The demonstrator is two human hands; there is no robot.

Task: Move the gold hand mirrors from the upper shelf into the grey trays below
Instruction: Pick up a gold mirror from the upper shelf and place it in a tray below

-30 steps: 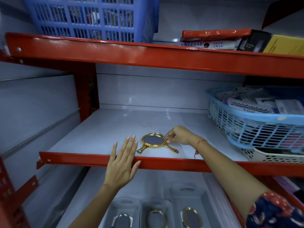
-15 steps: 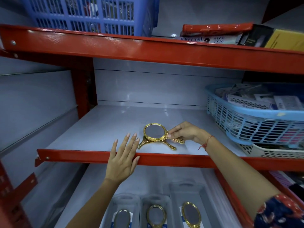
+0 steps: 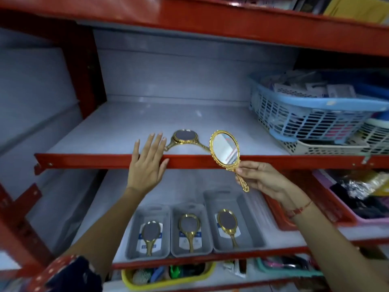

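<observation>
My right hand (image 3: 259, 177) pinches the handle of a gold hand mirror (image 3: 225, 149), held upright in front of the red edge of the upper shelf (image 3: 94, 161). More gold mirrors (image 3: 185, 138) lie flat on that shelf near its front; two handles stick out, so it looks like a stack of two. My left hand (image 3: 147, 163) rests flat and open on the shelf edge, just left of them. On the shelf below stand three grey trays: the left tray (image 3: 134, 232), middle tray (image 3: 175, 234) and right tray (image 3: 248, 220), each with one gold mirror lying in it.
A light blue basket (image 3: 305, 114) full of packets sits on a white basket at the right of the upper shelf. A pink tray (image 3: 336, 199) with dark items is at the right below. A yellow bin (image 3: 168, 279) sits on the bottom shelf.
My right hand has lifted one mirror off the stack and drawn it out past the shelf edge, now upright. My left hand stayed on the edge. The view tilted down.
</observation>
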